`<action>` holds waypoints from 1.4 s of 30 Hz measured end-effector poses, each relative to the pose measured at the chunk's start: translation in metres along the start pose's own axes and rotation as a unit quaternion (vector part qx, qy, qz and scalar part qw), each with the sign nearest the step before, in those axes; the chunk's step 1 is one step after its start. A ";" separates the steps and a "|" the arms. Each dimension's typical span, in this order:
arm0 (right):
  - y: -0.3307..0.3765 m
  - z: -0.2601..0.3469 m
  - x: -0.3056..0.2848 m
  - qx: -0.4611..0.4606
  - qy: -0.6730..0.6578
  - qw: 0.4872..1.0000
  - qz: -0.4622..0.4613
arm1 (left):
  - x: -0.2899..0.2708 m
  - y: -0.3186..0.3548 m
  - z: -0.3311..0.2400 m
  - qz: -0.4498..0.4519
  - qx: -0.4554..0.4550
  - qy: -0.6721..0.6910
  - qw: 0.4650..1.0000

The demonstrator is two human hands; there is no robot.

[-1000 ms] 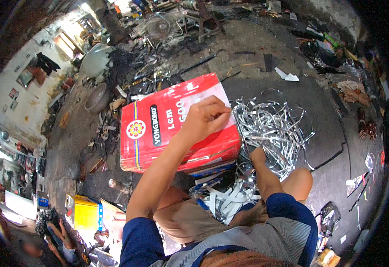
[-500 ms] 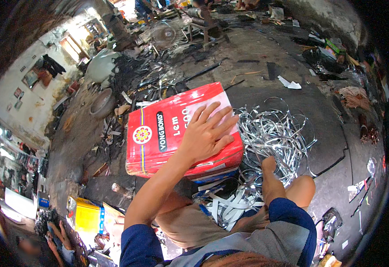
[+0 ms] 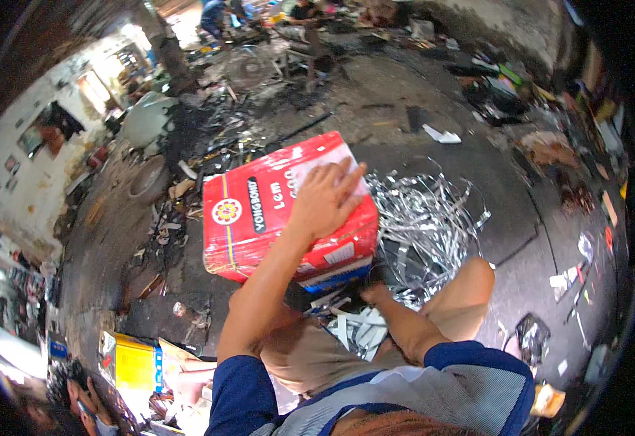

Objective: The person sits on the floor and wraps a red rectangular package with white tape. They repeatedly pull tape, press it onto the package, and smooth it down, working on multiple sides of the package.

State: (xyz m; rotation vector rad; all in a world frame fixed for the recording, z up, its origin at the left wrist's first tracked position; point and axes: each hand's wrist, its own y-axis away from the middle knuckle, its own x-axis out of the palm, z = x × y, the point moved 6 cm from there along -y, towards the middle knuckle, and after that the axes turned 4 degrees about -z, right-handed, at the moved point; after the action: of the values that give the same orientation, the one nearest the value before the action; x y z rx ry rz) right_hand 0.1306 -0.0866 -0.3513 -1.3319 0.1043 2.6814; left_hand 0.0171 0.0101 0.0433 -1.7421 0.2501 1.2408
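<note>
A red taped carton [image 3: 234, 247] with a flower emblem sits tilted on the floor before me. My left hand [image 3: 324, 196] lies on its top, with fingers stretched out over a pale patch. A blue surface [image 3: 340, 276] shows beneath the carton's near right edge. Close to that edge is my right hand [image 3: 377, 292], its fingers blurred and partly hidden, so what they hold cannot be seen. A tangled heap of shiny silver strips [image 3: 430, 229] spreads right of the carton. Flat white strips [image 3: 364, 333] lie by my legs, below my right hand.
A yellow box [image 3: 134, 363] stands at the lower left, near another person's arms [image 3: 88, 400]. A round basin [image 3: 149, 180] and dark scraps lie farther left. A black plastic bag [image 3: 532, 338] rests at the right. Other people are at work far back.
My right hand has moved left from the silver strips to the carton's near edge. The carton appears slightly shifted and tilted, showing more blue below, as the view moved. My left hand stays on top.
</note>
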 end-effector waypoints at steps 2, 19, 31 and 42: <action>0.028 0.004 0.034 -0.027 0.180 0.933 0.311 | -0.009 0.004 -0.011 -0.057 0.029 -0.055 0.996; 0.099 0.095 -0.240 -0.076 -0.320 0.938 0.112 | 0.057 0.213 -0.135 0.099 -0.426 0.492 0.753; 0.058 0.127 -0.341 -0.128 -0.327 0.919 0.181 | -0.017 0.186 -0.091 0.049 -0.407 0.543 0.733; -0.042 0.099 -0.475 -0.050 -0.066 0.948 -0.309 | 0.066 0.220 -0.097 0.166 -0.410 0.366 0.819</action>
State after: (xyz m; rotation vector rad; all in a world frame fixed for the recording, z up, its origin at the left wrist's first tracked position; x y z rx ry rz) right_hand 0.3425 -0.0799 0.0871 -0.9854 -0.4025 2.2407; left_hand -0.0296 -0.1596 -0.1332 -3.0227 0.5353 0.8800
